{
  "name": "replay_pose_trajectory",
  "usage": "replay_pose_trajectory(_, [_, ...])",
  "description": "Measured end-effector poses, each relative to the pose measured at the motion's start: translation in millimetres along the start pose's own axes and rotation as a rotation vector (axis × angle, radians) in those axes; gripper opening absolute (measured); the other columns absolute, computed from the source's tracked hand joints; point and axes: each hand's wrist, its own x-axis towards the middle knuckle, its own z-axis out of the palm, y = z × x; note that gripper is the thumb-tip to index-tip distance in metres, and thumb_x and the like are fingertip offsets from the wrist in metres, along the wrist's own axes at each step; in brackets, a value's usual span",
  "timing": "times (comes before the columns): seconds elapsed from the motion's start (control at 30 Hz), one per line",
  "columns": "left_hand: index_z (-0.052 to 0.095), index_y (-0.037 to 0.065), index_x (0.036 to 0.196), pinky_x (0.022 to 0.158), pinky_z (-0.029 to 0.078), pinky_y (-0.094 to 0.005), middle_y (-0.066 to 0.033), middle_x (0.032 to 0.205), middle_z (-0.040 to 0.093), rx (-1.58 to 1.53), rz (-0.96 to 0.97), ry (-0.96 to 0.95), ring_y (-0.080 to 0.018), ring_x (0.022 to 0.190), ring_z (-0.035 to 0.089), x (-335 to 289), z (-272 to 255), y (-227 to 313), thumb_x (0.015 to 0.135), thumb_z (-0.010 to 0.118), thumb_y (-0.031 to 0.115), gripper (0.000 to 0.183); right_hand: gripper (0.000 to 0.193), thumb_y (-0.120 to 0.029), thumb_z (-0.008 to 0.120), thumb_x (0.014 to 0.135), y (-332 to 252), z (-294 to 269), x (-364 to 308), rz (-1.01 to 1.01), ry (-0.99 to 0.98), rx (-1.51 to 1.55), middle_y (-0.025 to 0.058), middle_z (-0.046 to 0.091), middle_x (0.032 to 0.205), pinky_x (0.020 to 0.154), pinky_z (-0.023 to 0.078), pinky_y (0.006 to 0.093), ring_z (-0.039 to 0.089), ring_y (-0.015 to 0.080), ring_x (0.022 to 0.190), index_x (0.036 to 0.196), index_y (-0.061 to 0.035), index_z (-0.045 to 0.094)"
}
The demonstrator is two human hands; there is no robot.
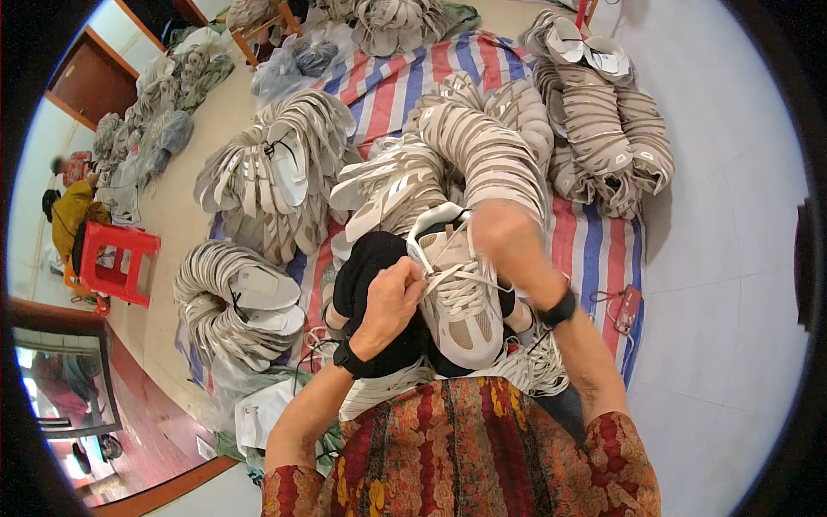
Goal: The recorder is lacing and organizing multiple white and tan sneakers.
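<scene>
A beige and white sneaker upper (469, 338) rests on my lap, its toe toward me. White shoelaces (459, 291) run through its eyelets and lie loose near the collar. At the shoe's left side, my left hand (394, 297) is closed, with thumb and finger pinching the lace by the eyelets. My right hand (510, 246) is beside the collar on the right, smeared by motion; whether it grips a lace end cannot be made out. Bundles of white laces (534, 366) lie by my legs.
Curved stacks of shoe uppers (487, 159) stand just ahead on a striped sheet (594, 258). More bundles (237, 302) are at left and others (603, 129) at far right. A red pouch (626, 310) lies at right. A red stool (118, 261) and a person (71, 220) are far left.
</scene>
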Motion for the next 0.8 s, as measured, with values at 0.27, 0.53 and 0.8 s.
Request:
replay_pose_trajectory(0.27, [0.045,0.001,0.084,0.045,0.042,-0.023,-0.0042,0.068,0.057,-0.07,-0.119,-0.186,-0.0122,0.053,0.055,-2,-2,2,0.079,0.058,0.0,0.015,0.02,-0.01,0.06,0.069,85,-31,-13,0.373,0.123,-0.14,0.0139,0.054,0.096,0.075,0.043,0.0421,0.052,0.0311,0.089,0.089,-0.0069,0.059])
replay_pose_trajectory(0.53, [0.041,0.005,0.094,0.052,0.052,-0.0258,-0.0092,0.078,0.06,-0.748,-0.572,-0.196,-0.0158,0.065,0.062,-13,-16,4,0.08,0.06,0.001,0.024,0.021,-0.012,0.064,0.068,-7,8,6,-0.104,-0.161,0.348,0.0136,0.05,0.105,0.086,0.038,0.0417,0.046,0.0308,0.101,0.086,-0.0032,0.057])
replay_pose_trajectory(0.8, [0.052,0.011,0.087,0.094,0.037,-0.039,-0.0089,0.094,0.062,-1.491,-0.482,-0.193,-0.0228,0.099,0.055,-10,-10,-13,0.077,0.059,-0.001,0.018,0.012,-0.002,0.06,0.071,-14,8,4,0.007,-0.149,0.691,0.0106,0.052,0.089,0.071,0.043,0.034,0.052,0.0279,0.08,0.077,-0.0006,0.05])
